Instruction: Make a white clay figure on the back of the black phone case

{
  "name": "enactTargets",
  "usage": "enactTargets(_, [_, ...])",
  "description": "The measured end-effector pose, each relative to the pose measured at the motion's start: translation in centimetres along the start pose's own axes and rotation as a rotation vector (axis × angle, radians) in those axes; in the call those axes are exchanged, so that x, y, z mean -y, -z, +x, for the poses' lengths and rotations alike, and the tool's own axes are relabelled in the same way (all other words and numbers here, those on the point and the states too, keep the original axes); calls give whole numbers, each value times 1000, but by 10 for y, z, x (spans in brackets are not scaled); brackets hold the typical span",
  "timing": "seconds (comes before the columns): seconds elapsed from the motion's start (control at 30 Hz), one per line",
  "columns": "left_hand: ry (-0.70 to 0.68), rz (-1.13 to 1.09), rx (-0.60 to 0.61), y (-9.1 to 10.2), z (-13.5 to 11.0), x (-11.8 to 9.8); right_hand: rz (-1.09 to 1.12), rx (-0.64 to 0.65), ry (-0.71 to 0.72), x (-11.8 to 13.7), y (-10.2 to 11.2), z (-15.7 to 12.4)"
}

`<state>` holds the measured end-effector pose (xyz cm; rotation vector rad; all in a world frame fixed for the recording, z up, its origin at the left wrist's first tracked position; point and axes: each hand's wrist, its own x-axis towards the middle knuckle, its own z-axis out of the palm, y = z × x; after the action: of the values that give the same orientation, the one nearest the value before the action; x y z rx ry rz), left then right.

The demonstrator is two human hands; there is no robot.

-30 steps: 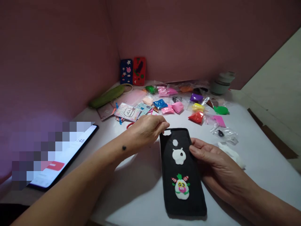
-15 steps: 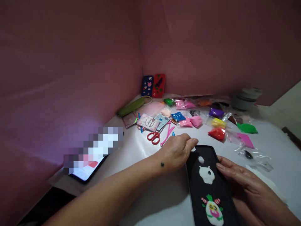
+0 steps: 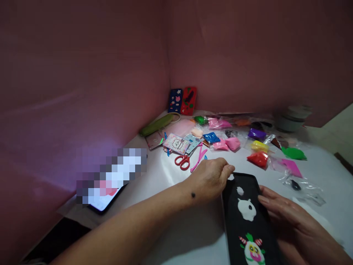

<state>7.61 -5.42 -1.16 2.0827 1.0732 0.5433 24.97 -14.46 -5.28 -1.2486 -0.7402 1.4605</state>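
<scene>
A black phone case lies tilted at the lower right, decorated with clay shapes. Along its middle are a small white clay piece and a larger white clay figure with a black dot. Below them is a colourful clay face with striped horns, cut off by the frame. My left hand is closed at the case's upper left corner, its fingertips at a white clay scrap; the far fingers are hidden. My right hand grips the right edge of the case, the thumb partly out of sight.
A lit phone lies on the left. Red-handled scissors, pink tools and cards sit beyond my left hand. Several bags of coloured clay spread across the back right. Two decorated cases lean in the corner.
The whole view has shifted slightly, so things sit a little further right and lower. Both hands keep nearly the same place on the black case.
</scene>
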Motion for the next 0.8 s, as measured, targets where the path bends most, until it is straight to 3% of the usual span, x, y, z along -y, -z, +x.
enactTargets(0.13, [23,-21,5,0,2,1,174,-18,-214,4,-6,-4])
enactTargets(0.43, [20,-41,-15,-4,5,11,223,66,-176,16,-18,-11])
enactTargets(0.53, [13,-46,-7,-4,8,16,148,28,-111,13,-12,-11])
enactTargets(0.63, [21,-41,3,-3,12,21,-84,-91,21,12,-5,-8])
enactTargets(0.8, [35,-30,-1,-5,17,28,-376,-180,227,31,2,-5])
